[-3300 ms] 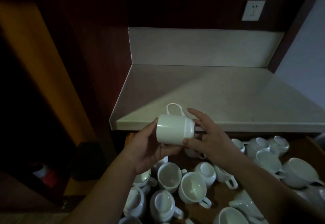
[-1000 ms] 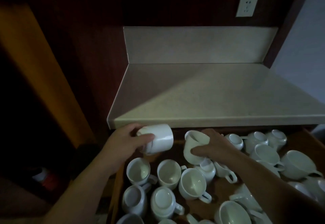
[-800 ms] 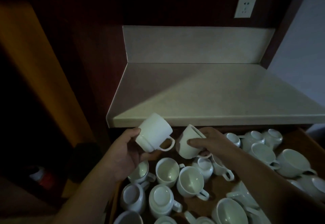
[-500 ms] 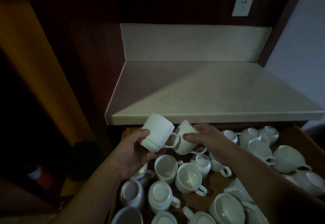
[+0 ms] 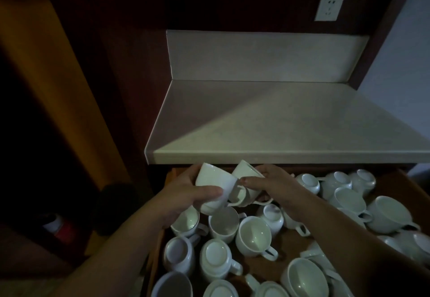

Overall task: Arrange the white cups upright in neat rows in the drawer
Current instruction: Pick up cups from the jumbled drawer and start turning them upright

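Observation:
My left hand (image 5: pixel 186 194) grips a white cup (image 5: pixel 215 183) tilted on its side, handle toward the right. My right hand (image 5: pixel 272 183) holds a second white cup (image 5: pixel 244 171), also tilted, right beside the first; the two cups touch. Both hang over the back left of the open wooden drawer (image 5: pixel 395 180). Below lie several white cups in disorder: some upright such as one (image 5: pixel 253 235), some upside down such as one (image 5: pixel 215 256), some on their sides.
A pale countertop (image 5: pixel 279 122) juts out just above the drawer's back, its front edge close over my hands. Dark wood panels stand at the left. A red and white object (image 5: pixel 60 228) sits low on the left. A wall socket (image 5: pixel 329 6) is above.
Both hands have brought their cups together and slightly lower, toward the drawer's back left. The left cup has turned from handle-up to lying tilted with its handle right.

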Motion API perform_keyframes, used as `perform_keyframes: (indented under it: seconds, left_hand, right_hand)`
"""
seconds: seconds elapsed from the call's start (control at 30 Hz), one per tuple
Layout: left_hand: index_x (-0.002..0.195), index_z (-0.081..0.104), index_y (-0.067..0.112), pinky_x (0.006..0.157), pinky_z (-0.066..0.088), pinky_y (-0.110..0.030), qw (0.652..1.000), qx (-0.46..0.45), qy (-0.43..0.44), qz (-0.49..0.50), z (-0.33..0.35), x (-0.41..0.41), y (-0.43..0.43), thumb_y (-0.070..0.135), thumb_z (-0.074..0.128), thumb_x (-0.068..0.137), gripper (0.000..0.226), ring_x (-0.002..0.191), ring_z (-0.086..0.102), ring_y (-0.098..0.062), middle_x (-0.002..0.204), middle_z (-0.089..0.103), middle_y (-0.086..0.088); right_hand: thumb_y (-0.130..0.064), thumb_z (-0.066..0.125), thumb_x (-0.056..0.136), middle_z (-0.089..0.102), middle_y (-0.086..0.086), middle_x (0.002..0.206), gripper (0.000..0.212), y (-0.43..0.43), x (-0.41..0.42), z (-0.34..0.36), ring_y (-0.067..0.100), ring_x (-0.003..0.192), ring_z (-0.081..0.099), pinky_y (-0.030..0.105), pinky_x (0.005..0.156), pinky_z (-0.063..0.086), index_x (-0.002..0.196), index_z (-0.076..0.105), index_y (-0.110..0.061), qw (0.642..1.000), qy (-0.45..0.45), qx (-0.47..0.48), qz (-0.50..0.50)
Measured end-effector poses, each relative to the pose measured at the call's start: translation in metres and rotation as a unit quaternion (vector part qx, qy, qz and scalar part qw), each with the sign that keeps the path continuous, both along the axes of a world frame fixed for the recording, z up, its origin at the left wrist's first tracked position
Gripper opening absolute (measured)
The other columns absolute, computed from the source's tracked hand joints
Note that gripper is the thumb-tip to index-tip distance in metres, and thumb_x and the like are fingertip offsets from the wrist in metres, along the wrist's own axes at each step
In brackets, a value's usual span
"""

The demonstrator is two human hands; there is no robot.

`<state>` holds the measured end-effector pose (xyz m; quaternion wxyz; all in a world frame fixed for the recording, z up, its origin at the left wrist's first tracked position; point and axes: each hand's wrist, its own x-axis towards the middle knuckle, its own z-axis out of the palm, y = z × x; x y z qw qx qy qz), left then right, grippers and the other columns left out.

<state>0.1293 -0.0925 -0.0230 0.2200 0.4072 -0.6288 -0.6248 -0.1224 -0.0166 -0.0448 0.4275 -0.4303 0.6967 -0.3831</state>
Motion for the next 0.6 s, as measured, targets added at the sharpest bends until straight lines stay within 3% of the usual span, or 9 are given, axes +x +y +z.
perform_keyframes:
  seconds: [0.1,0.2,0.33,0.5,0.6]
  left_hand:
    - [0.122,0.063,0.04,0.078,0.066,-0.037,0.994,-0.079,-0.075,-0.018,0.003,0.0,-0.008,0.04,0.098,0.063,0.069,0.106,0.071,-0.015,0.119,0.07,0.005]
    - [0.121,0.057,0.044,0.079,0.065,-0.033,0.993,-0.086,-0.074,-0.016,-0.003,0.003,-0.013,0.036,0.098,0.065,0.07,0.107,0.069,-0.014,0.122,0.069,0.005]
    - [0.112,0.051,0.059,0.092,0.06,-0.044,0.985,-0.108,-0.127,0.034,-0.022,0.008,-0.018,0.058,0.093,0.047,0.077,0.113,0.062,-0.015,0.13,0.057,0.006]
    - [0.117,0.045,0.047,0.083,0.053,-0.036,0.985,-0.087,-0.118,0.089,-0.031,0.007,-0.015,0.061,0.085,0.039,0.089,0.106,0.059,-0.01,0.128,0.053,0.008]
    - [0.13,0.043,0.038,0.08,0.051,-0.033,0.983,-0.088,-0.118,0.109,-0.038,0.007,-0.016,0.049,0.095,0.052,0.094,0.104,0.057,-0.008,0.129,0.053,0.007]
  right_hand:
    - [-0.068,0.087,0.058,0.079,0.0,0.104,0.077,-0.005,0.002,-0.002,0.017,0.091,0.079,0.037,0.075,0.065,0.12,0.071,-0.026,1.0,0.021,-0.001,0.001]
    - [-0.06,0.087,0.067,0.081,0.0,0.095,0.06,-0.005,0.008,0.0,0.016,0.085,0.079,0.039,0.076,0.067,0.111,0.075,-0.022,1.0,0.023,-0.006,-0.02]
    - [-0.038,0.085,0.084,0.08,0.002,0.088,0.033,-0.001,0.011,-0.003,0.014,0.077,0.078,0.03,0.067,0.064,0.107,0.075,-0.018,0.998,0.024,-0.01,-0.061]
    - [-0.037,0.085,0.082,0.075,0.001,0.106,0.053,-0.003,0.011,-0.022,0.019,0.097,0.073,0.034,0.072,0.06,0.13,0.067,-0.024,0.996,0.019,-0.003,-0.09]
    - [-0.032,0.086,0.081,0.073,-0.001,0.104,0.055,-0.008,0.015,-0.027,0.015,0.095,0.07,0.033,0.073,0.058,0.132,0.065,-0.023,0.993,0.02,-0.008,-0.112]
